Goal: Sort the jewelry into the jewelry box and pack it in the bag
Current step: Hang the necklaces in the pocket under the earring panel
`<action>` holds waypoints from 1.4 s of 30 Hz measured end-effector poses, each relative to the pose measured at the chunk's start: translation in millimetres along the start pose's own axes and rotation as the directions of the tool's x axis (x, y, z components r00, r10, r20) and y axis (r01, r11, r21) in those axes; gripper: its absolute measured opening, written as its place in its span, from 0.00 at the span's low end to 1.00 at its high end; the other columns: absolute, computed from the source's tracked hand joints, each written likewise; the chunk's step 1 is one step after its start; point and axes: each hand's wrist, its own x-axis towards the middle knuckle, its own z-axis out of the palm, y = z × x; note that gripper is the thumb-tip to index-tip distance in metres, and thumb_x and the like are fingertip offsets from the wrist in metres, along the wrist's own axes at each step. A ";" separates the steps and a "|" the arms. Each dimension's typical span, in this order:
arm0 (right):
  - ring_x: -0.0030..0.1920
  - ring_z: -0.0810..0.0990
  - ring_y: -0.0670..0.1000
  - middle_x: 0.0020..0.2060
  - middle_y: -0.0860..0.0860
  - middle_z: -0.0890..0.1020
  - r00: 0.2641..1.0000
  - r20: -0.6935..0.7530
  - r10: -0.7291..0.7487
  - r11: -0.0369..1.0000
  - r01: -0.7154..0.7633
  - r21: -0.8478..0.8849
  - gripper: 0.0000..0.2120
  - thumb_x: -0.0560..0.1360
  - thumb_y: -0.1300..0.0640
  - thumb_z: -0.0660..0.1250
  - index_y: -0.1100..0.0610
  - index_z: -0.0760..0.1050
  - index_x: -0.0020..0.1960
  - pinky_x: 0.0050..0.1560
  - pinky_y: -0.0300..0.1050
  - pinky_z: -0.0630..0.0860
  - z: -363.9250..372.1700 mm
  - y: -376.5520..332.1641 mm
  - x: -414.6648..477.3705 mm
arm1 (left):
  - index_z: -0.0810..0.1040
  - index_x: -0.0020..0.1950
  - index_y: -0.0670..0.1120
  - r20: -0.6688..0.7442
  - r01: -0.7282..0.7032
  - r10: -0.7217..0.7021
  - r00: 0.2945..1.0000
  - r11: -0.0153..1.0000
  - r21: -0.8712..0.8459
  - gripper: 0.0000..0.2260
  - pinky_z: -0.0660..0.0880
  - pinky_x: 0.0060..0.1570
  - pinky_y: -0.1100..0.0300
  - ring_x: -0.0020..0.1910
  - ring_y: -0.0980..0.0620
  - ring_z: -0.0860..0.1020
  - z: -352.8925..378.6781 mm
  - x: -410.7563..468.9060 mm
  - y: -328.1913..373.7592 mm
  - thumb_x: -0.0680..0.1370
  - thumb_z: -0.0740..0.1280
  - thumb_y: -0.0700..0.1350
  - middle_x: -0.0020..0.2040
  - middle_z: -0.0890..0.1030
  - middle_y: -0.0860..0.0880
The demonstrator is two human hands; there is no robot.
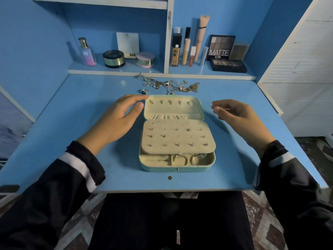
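Jewelry box (177, 166) lies open mid-table (72, 105) before me, my left hand (119, 118) spread and relaxed at its lid corner, probably to steady it, while my right hand (234, 114) pinches a thin pin-like earring (227, 109) just beside the lid, likely bound for the stud panel (178, 136).

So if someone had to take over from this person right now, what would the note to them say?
Left hand: open, fingertips at the lid corner of the jewelry box.
Right hand: seems to pinch a thin pin.
Done: studs on the earring panel, rings in the front compartments.
Left: jewelry pile and dark-stone ring behind the box; close it, bag it. No bag in view.
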 end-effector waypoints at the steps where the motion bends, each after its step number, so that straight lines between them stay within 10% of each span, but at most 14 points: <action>1: 0.49 0.81 0.43 0.50 0.45 0.84 1.000 -0.024 -0.004 0.999 0.003 -0.032 0.06 0.78 0.54 0.68 0.50 0.80 0.54 0.58 0.42 0.77 0.1 2.0 10.8 | 0.75 0.69 0.49 -0.014 -0.002 0.002 1.000 1.000 0.022 0.15 0.64 0.67 0.67 0.65 0.63 0.71 1.5 9.7 -3.8 0.84 0.58 0.47 0.64 0.75 0.57; 12: 0.46 0.79 0.47 0.46 0.49 0.82 0.990 -0.067 -0.125 0.940 0.097 -0.327 0.09 0.76 0.59 0.69 0.59 0.81 0.55 0.44 0.21 0.69 21.7 18.4 113.5 | 0.76 0.67 0.44 -0.060 -0.035 0.047 0.997 0.979 0.199 0.14 0.63 0.71 0.56 0.70 0.49 0.69 14.5 99.0 -58.4 0.83 0.60 0.43 0.67 0.73 0.46; 20: 0.49 0.80 0.52 0.50 0.55 0.82 0.986 -0.041 -0.161 0.909 0.132 -0.396 0.11 0.75 0.59 0.71 0.58 0.82 0.56 0.48 0.33 0.71 31.9 23.0 150.7 | 0.73 0.71 0.51 -0.047 0.001 0.009 0.999 0.977 0.212 0.16 0.60 0.69 0.61 0.74 0.54 0.63 15.4 131.1 -70.3 0.83 0.60 0.46 0.75 0.65 0.52; 42: 0.42 0.75 0.43 0.44 0.50 0.77 0.946 0.109 -0.305 0.873 0.323 -0.366 0.04 0.73 0.62 0.73 0.56 0.84 0.47 0.43 0.27 0.67 35.8 18.9 152.7 | 0.72 0.72 0.50 -0.015 -0.013 0.017 1.000 0.972 0.233 0.17 0.56 0.71 0.64 0.73 0.64 0.59 24.2 136.3 -76.1 0.83 0.60 0.47 0.76 0.66 0.55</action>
